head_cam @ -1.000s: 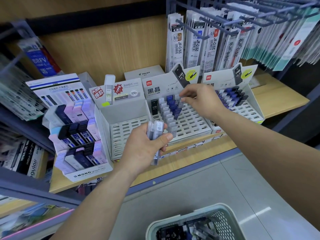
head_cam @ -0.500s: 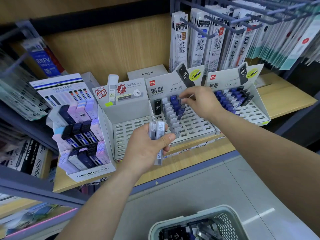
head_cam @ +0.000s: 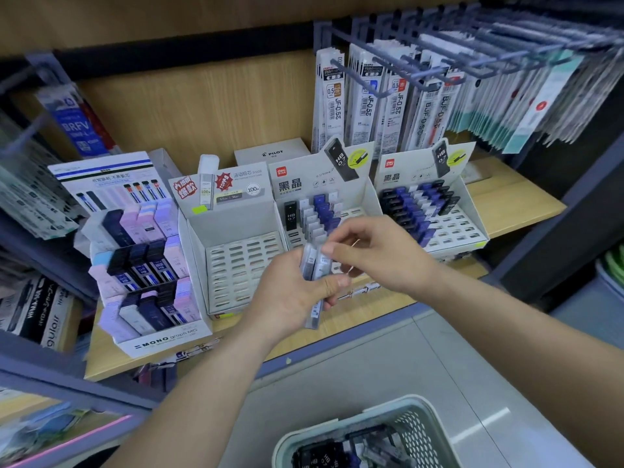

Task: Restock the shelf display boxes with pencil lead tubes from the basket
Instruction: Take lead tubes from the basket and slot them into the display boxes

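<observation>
Left hand (head_cam: 290, 295): fingers and thumb curled round a bundle of pencil lead tubes (head_cam: 313, 275), held upright in front of the middle display box (head_cam: 368, 202), over its front edge.
Right hand (head_cam: 383, 255): thumb and forefinger pinched on the top end of one tube in that bundle, other fingers loosely bent. The hand lies just right of the bundle, before the same box.
Middle display box: slotted floor, with rows of white and blue tubes (head_cam: 320, 214) standing in its rear left part and one black tube (head_cam: 290, 216) at their left.
Left of the middle box: grey slotted display box (head_cam: 236, 265); further left, tiered MONO box (head_cam: 152, 342) with pastel and dark tubes.
Right of the middle box: matching display box (head_cam: 474, 214), rear rows filled with black and blue tubes.
Above and behind the middle box: hanging refill packs (head_cam: 371, 103).
Below the middle box, nearest the camera: basket (head_cam: 341, 430) with loose dark tubes inside.
</observation>
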{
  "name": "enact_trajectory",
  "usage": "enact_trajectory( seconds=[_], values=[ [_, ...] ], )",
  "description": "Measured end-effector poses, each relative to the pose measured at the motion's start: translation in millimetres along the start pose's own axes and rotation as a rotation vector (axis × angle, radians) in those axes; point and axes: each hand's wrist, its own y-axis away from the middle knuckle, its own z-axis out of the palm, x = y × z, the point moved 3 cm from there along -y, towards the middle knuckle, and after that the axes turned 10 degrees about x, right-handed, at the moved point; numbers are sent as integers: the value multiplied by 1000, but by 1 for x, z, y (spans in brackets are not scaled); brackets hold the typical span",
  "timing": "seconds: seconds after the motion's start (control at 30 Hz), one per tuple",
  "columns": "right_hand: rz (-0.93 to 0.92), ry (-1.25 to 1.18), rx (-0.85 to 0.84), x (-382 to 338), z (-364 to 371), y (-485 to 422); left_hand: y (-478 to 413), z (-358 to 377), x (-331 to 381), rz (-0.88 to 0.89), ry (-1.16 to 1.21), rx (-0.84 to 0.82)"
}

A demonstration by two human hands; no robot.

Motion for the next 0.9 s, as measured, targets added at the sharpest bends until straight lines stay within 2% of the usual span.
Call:
enact_trajectory(
  seconds=[0.17, 0.27, 0.53, 0.9],
  values=[
    [6, 17, -41, -5, -12, 15, 8, 9, 7, 24, 9, -63],
    [-4, 15, 8, -6, -19, 20, 12, 14, 8, 13, 35, -92],
    [70, -112, 137, 6, -38, 17, 11, 13, 5, -17, 68, -68],
    [83, -213, 185, 7, -32, 9, 3, 17, -1, 6, -36, -28]
  ],
)
